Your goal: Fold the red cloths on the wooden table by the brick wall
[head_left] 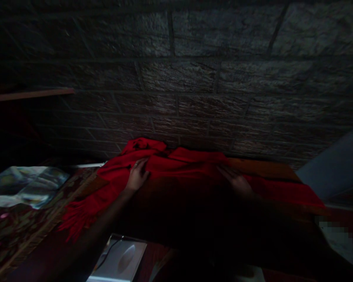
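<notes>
A red scarf [182, 166] lies lengthwise on a low wooden table [261, 167], bunched at its back left and with a fringe hanging at the left end. My left hand [137, 174] rests on the left part of the scarf, thumb apart from the fingers, a ring on one finger. Toward the right, my right hand [237, 181] lies with its fingers stretched out flat on the cloth. From there the scarf runs on as a smoother strip to the table's right end. Dim light hides the table's front part.
A brick-patterned wall [188, 78] stands right behind the table. At the left, a crumpled plastic bag [29, 184] lies on a patterned carpet [82, 180]. A pale box [120, 258] sits in front, below my left forearm. A grey-blue panel [335, 164] stands at the right.
</notes>
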`<control>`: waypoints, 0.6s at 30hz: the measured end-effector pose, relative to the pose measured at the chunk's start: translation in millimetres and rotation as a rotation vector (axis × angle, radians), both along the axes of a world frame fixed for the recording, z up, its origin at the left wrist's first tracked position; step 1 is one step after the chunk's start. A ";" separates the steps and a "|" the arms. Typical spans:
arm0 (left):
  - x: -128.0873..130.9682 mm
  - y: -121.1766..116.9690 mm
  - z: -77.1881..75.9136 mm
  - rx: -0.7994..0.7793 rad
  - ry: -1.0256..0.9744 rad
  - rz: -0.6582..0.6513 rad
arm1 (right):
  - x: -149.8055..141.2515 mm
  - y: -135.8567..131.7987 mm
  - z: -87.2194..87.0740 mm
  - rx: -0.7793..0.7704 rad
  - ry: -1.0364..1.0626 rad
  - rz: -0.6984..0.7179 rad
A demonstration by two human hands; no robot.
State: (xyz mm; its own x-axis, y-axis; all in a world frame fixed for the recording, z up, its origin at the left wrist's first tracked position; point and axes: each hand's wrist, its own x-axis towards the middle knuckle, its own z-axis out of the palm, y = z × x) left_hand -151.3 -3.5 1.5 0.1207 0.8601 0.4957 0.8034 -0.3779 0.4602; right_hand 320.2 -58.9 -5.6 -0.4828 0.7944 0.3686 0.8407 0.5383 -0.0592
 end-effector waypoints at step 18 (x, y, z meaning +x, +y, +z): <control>22.1 1.0 30.8 -0.371 -1.215 0.203 | 41.5 -14.3 -25.3 -0.004 -0.102 -0.120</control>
State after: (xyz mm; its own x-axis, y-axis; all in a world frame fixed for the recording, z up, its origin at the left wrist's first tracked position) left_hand -129.2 -2.4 32.2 -0.3862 0.9192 -0.0769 -0.1757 0.0086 0.9844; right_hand 361.7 -73.3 -30.9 -0.4188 0.8500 0.3195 0.9008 0.4332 0.0283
